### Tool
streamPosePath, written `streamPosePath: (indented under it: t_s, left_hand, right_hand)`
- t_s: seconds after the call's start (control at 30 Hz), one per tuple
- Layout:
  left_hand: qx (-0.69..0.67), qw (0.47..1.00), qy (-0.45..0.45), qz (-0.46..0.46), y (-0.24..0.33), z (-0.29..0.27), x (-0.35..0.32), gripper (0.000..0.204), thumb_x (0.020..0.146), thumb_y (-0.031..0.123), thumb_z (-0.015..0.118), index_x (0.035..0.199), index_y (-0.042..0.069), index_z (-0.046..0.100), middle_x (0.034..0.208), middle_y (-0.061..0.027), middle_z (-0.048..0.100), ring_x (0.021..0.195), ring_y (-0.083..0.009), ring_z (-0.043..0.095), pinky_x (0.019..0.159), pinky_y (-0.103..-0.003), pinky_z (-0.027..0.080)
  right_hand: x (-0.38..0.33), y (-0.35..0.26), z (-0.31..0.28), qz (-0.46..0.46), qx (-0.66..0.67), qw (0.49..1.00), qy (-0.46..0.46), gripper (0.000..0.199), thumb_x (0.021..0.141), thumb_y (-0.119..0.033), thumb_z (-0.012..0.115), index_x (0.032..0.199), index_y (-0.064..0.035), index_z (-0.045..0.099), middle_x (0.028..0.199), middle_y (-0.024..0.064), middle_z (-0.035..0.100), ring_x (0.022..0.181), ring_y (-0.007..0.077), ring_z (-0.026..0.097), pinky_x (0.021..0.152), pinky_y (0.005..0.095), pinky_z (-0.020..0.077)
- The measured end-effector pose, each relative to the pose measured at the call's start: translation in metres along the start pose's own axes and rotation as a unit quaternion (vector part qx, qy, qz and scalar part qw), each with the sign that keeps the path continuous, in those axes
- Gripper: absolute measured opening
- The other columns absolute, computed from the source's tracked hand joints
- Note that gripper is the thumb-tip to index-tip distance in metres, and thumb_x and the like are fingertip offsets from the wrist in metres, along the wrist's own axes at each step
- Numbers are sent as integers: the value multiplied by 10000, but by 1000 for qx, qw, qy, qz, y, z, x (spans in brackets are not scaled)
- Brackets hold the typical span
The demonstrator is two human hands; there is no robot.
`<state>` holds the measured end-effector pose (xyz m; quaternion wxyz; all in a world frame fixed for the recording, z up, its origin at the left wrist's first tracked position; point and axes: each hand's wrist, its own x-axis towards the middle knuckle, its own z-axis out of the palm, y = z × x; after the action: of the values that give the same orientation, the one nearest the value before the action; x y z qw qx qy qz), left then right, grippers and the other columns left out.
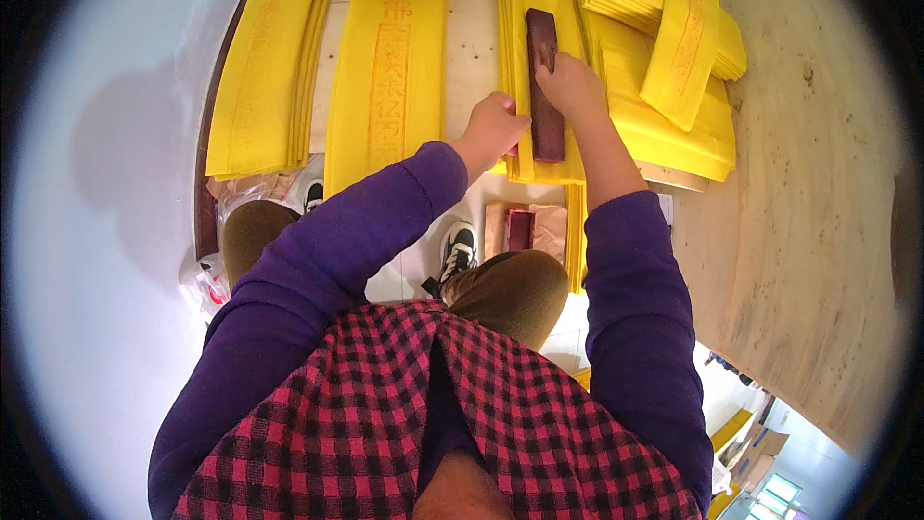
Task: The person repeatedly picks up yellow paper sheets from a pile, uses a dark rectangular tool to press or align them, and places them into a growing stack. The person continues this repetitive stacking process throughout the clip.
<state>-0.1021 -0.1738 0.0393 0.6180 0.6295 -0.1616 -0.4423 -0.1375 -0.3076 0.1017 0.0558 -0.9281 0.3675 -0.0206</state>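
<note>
A long, dark red stamp block [547, 130] lies lengthwise on a narrow stack of yellow paper [517, 48]. My right hand [575, 89] is closed around the small handle on the block's upper side. Just left of the block, my left hand [493, 130] is closed near the stack's edge. A bit of red shows under its fingers, but what they hold is hidden. Further left lies a yellow strip [409, 67] with red printed characters in a frame.
Another stack of yellow strips [260, 77] lies at the left. Piled yellow paper [664, 106] stands to the right, a printed strip [681, 48] leaning over it. Below the table edge, a red box [520, 229] sits on brown paper. A wooden board [799, 164] fills the right.
</note>
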Motion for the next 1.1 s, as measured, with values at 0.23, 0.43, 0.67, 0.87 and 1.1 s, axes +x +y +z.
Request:
streamPosePath:
  t_s: [0.23, 0.43, 0.67, 0.87, 1.1]
  left_hand:
    - [167, 984, 4, 54, 8, -5, 10, 178, 771, 75, 574, 885, -57, 540, 743, -138, 597, 631, -252, 626, 503, -333, 516]
    - [66, 998, -17, 17, 17, -3, 11, 174, 764, 68, 570, 890, -52, 564, 791, -161, 609, 659, -261, 628, 532, -365, 534]
    - [368, 843, -116, 374, -10, -13, 53, 158, 787, 64, 568, 922, -17, 583, 924, -119, 605, 757, -250, 628, 625, -389, 543]
    - [579, 661, -60, 474, -5, -2, 96, 189, 642, 105, 686, 820, 71, 634, 748, -134, 639, 781, -336, 619, 679, -368, 504]
    - [-122, 990, -66, 10, 62, -9, 10, 263, 823, 69, 528, 1083, 26, 529, 1001, -115, 605, 813, -239, 616, 701, -369, 515]
  right_hand:
    - [-16, 8, -32, -8, 55, 997, 61, 400, 808, -375, 529, 894, 8, 609, 888, 243, 627, 868, 385, 604, 765, 465, 472]
    - [-91, 41, -86, 6, 123, 980, 158, 366, 814, -338, 571, 833, 28, 565, 761, 252, 593, 729, 398, 589, 651, 427, 460]
    - [-187, 82, -97, 75, 186, 962, 184, 237, 844, -197, 583, 791, 27, 528, 663, 155, 555, 594, 231, 540, 560, 332, 434]
    - [-249, 105, -84, 76, 183, 956, 218, 179, 878, -145, 561, 781, 1, 529, 629, 26, 527, 549, 60, 470, 472, 240, 394]
    - [-277, 105, -84, 165, 331, 909, 194, 151, 864, -103, 546, 795, 28, 519, 658, 60, 550, 587, 89, 477, 533, 268, 417]
